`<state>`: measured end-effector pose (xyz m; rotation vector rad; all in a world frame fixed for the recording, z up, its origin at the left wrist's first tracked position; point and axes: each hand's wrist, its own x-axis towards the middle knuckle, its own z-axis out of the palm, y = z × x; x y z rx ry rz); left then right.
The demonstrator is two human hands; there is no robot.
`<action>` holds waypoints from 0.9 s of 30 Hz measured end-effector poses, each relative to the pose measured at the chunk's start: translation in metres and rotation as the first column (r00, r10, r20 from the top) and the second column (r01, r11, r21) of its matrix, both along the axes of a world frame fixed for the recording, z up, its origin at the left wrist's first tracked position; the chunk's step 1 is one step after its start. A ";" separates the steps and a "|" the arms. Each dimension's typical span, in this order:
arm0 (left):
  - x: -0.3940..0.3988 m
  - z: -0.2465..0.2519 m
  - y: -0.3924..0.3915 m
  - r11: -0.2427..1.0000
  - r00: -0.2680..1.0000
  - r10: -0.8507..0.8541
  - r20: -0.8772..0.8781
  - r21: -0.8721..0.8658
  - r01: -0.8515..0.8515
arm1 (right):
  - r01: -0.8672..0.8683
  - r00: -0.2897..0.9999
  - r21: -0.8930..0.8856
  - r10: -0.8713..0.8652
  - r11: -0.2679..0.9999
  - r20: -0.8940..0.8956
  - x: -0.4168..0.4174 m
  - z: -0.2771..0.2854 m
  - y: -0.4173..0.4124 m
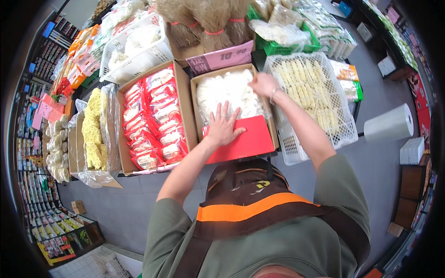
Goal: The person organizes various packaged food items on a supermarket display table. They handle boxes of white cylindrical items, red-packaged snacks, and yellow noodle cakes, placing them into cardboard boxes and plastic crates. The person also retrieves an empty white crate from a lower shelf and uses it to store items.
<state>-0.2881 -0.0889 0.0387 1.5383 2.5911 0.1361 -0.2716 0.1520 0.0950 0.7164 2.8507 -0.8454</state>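
Observation:
My left hand point(224, 125) lies flat with fingers spread, partly on a red card point(250, 142) over the near end of a cardboard box point(273, 130). Its fingertips reach onto white food, seemingly noodles point(222, 88), under clear plastic. At the box's far right corner is my right hand point(263, 84), fingers bent down at the edge of the plastic; whether they pinch it cannot be told. Left of this box stands another cardboard box point(184, 104) of red-and-white packets point(168, 114). A white plastic crate point(342, 114) with rows of pale yellow noodles point(309, 90) stands on the right.
Behind the boxes are bundles of brown dried noodles point(212, 21), a pink price sign point(222, 57), a white basket point(139, 52) and a green crate point(278, 48). Yellow noodles point(93, 132) stand at left. A roll of plastic bags point(389, 123) is at right. Shelves line both sides.

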 end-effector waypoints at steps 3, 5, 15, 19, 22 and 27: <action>0.004 0.000 0.000 0.999 0.999 0.035 -0.005 0.039 -0.035 | -0.038 0.991 0.294 0.073 0.955 -0.109 -0.078 -0.003 0.020; 0.006 0.006 0.004 0.998 0.998 0.045 0.042 0.038 -0.046 | -0.136 0.990 0.314 0.142 0.940 0.004 -0.128 -0.029 0.040; 0.003 0.009 -0.004 0.988 0.994 0.063 0.093 0.138 -0.075 | -0.190 0.754 -0.264 0.313 0.946 0.577 -0.215 -0.132 0.052; 0.005 0.007 -0.002 0.984 0.990 0.060 0.124 0.160 -0.080 | -0.174 0.704 -0.365 0.375 0.915 0.603 -0.211 -0.132 0.056; 0.009 0.009 0.000 0.981 0.993 0.032 0.116 0.188 -0.054 | -0.131 0.679 -0.436 0.401 0.890 0.615 -0.202 -0.124 0.059; 0.013 0.013 -0.004 0.978 0.995 0.045 0.091 0.198 -0.062 | -0.111 0.668 -0.483 0.425 0.869 0.611 -0.183 -0.053 0.036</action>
